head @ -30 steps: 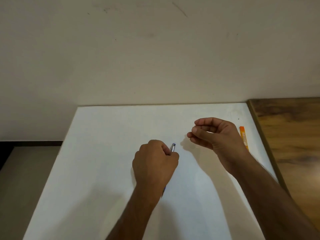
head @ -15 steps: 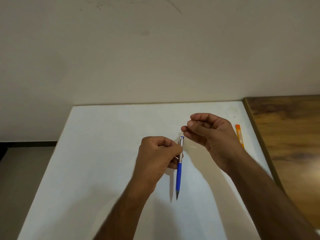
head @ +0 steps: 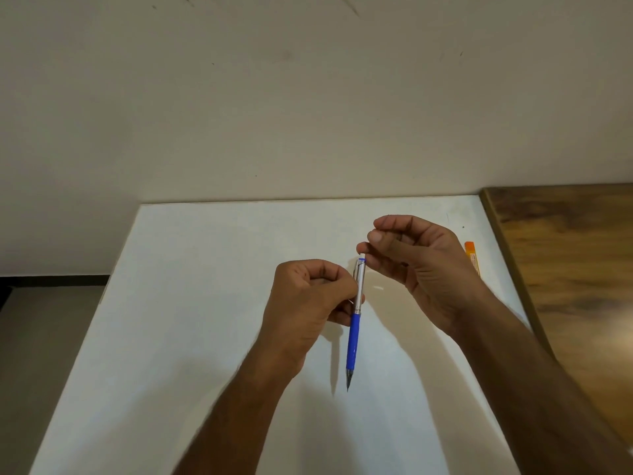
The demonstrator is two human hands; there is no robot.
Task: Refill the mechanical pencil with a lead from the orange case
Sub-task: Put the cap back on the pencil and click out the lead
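My left hand (head: 308, 303) grips a mechanical pencil (head: 354, 334) by its silver upper barrel. The pencil has a blue lower grip and stands nearly upright above the white table (head: 205, 320), tip down. Thumb and forefinger of my right hand (head: 421, 265) pinch the white cap at the pencil's top end. No lead shows between the fingers. The orange lead case (head: 472, 260) lies flat near the table's right edge, just behind my right hand and partly hidden by it.
A brown wooden surface (head: 575, 269) adjoins the white table on the right. A plain wall rises right behind the table's far edge. Grey floor shows past the left edge.
My left hand lifted the pencil off the table and turned it upright. My right hand moved left and closed its fingertips on the pencil's top end.
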